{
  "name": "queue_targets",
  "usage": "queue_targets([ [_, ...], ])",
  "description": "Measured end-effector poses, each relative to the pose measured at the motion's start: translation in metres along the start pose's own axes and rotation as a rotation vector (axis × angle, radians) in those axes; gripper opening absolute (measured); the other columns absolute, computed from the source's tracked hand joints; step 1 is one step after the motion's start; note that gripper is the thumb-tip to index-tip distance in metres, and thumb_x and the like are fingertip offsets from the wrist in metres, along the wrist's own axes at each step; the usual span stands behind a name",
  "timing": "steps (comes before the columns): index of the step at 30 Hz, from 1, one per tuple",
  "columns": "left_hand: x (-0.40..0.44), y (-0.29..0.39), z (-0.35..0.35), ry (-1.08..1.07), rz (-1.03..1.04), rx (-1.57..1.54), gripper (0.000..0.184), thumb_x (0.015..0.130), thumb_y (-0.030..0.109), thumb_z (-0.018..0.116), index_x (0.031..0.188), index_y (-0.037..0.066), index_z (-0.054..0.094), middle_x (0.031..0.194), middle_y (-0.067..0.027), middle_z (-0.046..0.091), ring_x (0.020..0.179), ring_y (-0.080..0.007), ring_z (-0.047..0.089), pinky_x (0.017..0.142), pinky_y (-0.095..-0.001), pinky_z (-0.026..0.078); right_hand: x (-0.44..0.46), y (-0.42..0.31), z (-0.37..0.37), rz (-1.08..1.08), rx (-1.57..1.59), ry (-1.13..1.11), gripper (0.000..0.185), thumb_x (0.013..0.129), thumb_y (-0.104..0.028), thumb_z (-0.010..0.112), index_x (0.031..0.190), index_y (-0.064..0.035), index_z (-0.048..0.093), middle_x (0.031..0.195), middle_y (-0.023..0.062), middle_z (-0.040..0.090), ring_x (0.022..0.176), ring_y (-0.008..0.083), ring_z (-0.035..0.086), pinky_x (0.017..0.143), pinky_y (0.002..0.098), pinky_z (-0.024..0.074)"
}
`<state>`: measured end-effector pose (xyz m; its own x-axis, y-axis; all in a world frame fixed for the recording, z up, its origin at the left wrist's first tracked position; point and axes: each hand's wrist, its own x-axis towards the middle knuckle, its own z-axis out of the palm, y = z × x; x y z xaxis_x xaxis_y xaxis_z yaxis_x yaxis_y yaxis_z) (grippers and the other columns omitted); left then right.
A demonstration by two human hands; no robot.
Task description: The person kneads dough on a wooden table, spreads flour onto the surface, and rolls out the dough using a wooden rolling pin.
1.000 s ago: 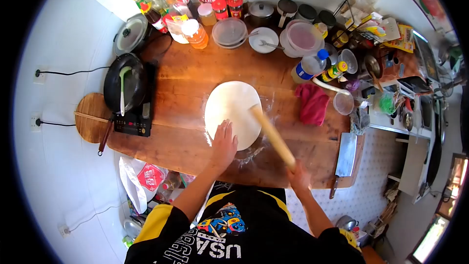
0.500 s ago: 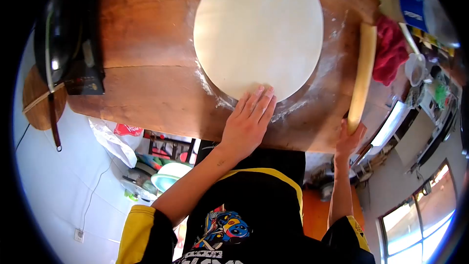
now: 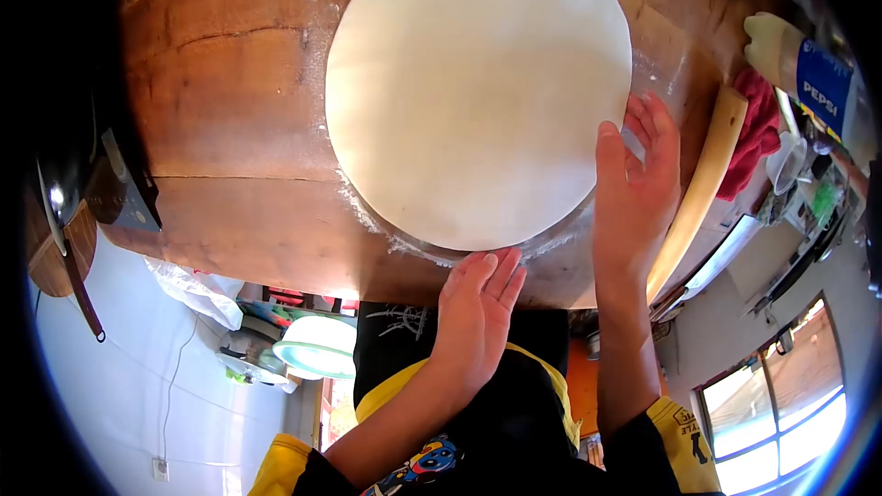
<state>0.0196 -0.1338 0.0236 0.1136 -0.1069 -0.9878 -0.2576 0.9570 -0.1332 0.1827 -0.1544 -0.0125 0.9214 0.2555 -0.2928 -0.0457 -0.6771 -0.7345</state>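
A large round sheet of dough (image 3: 478, 96) lies flat on the floured wooden table (image 3: 220, 129). At its near edge is my left hand (image 3: 478, 312), palm tilted up and fingers stretched out, holding nothing. Beside the dough's right edge my right hand (image 3: 638, 184) is open, thumb and fingers apart, with nothing visible in it. The wooden rolling pin (image 3: 703, 188) rests on the table to the right of my right hand, free of both hands.
A red cloth (image 3: 756, 133) and a Pepsi bottle (image 3: 813, 83) are at the right, with a cleaver (image 3: 721, 253) near the table's right edge. At far left are a dark pan (image 3: 64, 188) and a round wooden board (image 3: 78, 253). A pale basin (image 3: 317, 346) stands below the table.
My right hand has let go of the rolling pin and moved left to the dough's edge. My left hand has drawn back from the dough's surface to its near edge. The view is closer.
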Motion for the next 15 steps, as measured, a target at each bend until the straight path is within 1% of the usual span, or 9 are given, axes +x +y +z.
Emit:
queue_targets([
  [1, 0.001, -0.002, -0.002, -0.004, -0.001, -0.004, 0.022, 0.099, 0.015, 0.062, 0.118, 0.007, 0.056, 0.124, -0.0082, 0.061, 0.127, -0.0206, 0.054, 0.111, -0.0383, 0.042, 0.002, -0.006, 0.0, 0.08, -0.025, 0.002, 0.05, 0.093, -0.012, 0.067, 0.139, 0.0003, 0.05, 0.122, 0.0131, 0.065, 0.113, 0.0195, 0.061, 0.092, 0.0307, 0.0509],
  [2, 0.005, -0.005, -0.006, 0.02, -0.06, -0.076, 0.022, 0.098, 0.016, 0.063, 0.118, 0.008, 0.056, 0.124, -0.0067, 0.061, 0.127, -0.02, 0.053, 0.112, -0.0385, 0.042, 0.01, -0.01, -0.004, 0.073, -0.027, 0.005, 0.05, 0.093, -0.012, 0.067, 0.139, 0.0003, 0.05, 0.122, 0.0131, 0.065, 0.113, 0.0195, 0.061, 0.092, 0.0307, 0.0509],
  [4, 0.007, -0.007, -0.005, 0.036, -0.117, -0.151, 0.023, 0.098, 0.017, 0.064, 0.119, 0.009, 0.057, 0.125, -0.0052, 0.061, 0.127, -0.0194, 0.052, 0.112, -0.0387, 0.041, 0.028, -0.015, -0.017, 0.329, -0.005, -0.237, 0.047, 0.093, -0.017, 0.069, 0.133, 0.0026, 0.054, 0.107, 0.009, 0.069, 0.103, 0.0143, 0.064, 0.087, 0.0274, 0.0504],
  [5, 0.007, -0.008, -0.004, 0.064, -0.124, -0.154, 0.024, 0.098, 0.018, 0.065, 0.119, 0.01, 0.057, 0.124, -0.004, 0.061, 0.125, -0.0184, 0.053, 0.111, -0.0385, 0.041, 0.033, -0.016, -0.017, 0.321, -0.005, -0.237, 0.047, 0.093, -0.017, 0.069, 0.133, 0.0026, 0.054, 0.107, 0.009, 0.069, 0.103, 0.0143, 0.064, 0.087, 0.0274, 0.0504],
  [7, 0.005, -0.005, 0.003, 0.091, -0.128, -0.157, 0.025, 0.098, 0.019, 0.066, 0.12, 0.011, 0.057, 0.123, -0.0028, 0.061, 0.123, -0.0174, 0.053, 0.111, -0.0382, 0.041, 0.039, -0.02, -0.014, 0.255, 0.15, -0.262, 0.04, 0.094, -0.023, 0.07, 0.122, 0.0043, 0.062, 0.097, 0.0056, 0.07, 0.092, 0.0096, 0.064, 0.083, 0.0246, 0.049],
  [9, 0.001, -0.001, 0.014, -0.071, -0.119, -0.261, 0.027, 0.099, 0.021, 0.066, 0.122, 0.011, 0.057, 0.123, -0.0018, 0.062, 0.122, -0.0166, 0.054, 0.11, -0.0388, 0.042, 0.049, -0.034, -0.012, 0.3, 0.226, -0.285, 0.038, 0.095, -0.025, 0.07, 0.118, 0.0043, 0.064, 0.097, 0.0052, 0.07, 0.09, 0.0088, 0.063, 0.082, 0.024, 0.0486],
  [11, 0.003, -0.003, 0.018, -0.084, -0.143, -0.306, 0.027, 0.099, 0.021, 0.066, 0.123, 0.011, 0.057, 0.124, -0.0019, 0.062, 0.123, -0.0174, 0.054, 0.111, -0.0381, 0.042, 0.06, -0.04, -0.01, 0.338, 0.301, -0.302, 0.036, 0.095, -0.026, 0.069, 0.114, 0.0044, 0.067, 0.097, 0.0048, 0.07, 0.087, 0.008, 0.062, 0.082, 0.0234, 0.0482],
  [13, 0.005, -0.005, 0.02, -0.102, -0.163, -0.352, 0.027, 0.1, 0.021, 0.065, 0.124, 0.011, 0.057, 0.126, -0.002, 0.061, 0.124, -0.0181, 0.054, 0.112, -0.0374, 0.042, 0.071, -0.037, -0.012, 0.397, 0.431, -0.526, 0.035, 0.096, -0.025, 0.069, 0.114, 0.0044, 0.068, 0.099, 0.0048, 0.071, 0.087, 0.0073, 0.062, 0.081, 0.0221, 0.0478],
  [15, 0.005, -0.007, 0.021, -0.143, 0.012, -0.245, 0.03, 0.101, 0.02, 0.063, 0.128, 0.009, 0.056, 0.134, -0.0039, 0.059, 0.13, -0.0187, 0.052, 0.115, -0.0386, 0.041, 0.067, -0.033, -0.011, 0.321, 0.424, -0.514, 0.035, 0.096, -0.025, 0.069, 0.115, 0.0044, 0.068, 0.099, 0.0041, 0.071, 0.088, 0.0074, 0.062, 0.08, 0.022, 0.0481],
])
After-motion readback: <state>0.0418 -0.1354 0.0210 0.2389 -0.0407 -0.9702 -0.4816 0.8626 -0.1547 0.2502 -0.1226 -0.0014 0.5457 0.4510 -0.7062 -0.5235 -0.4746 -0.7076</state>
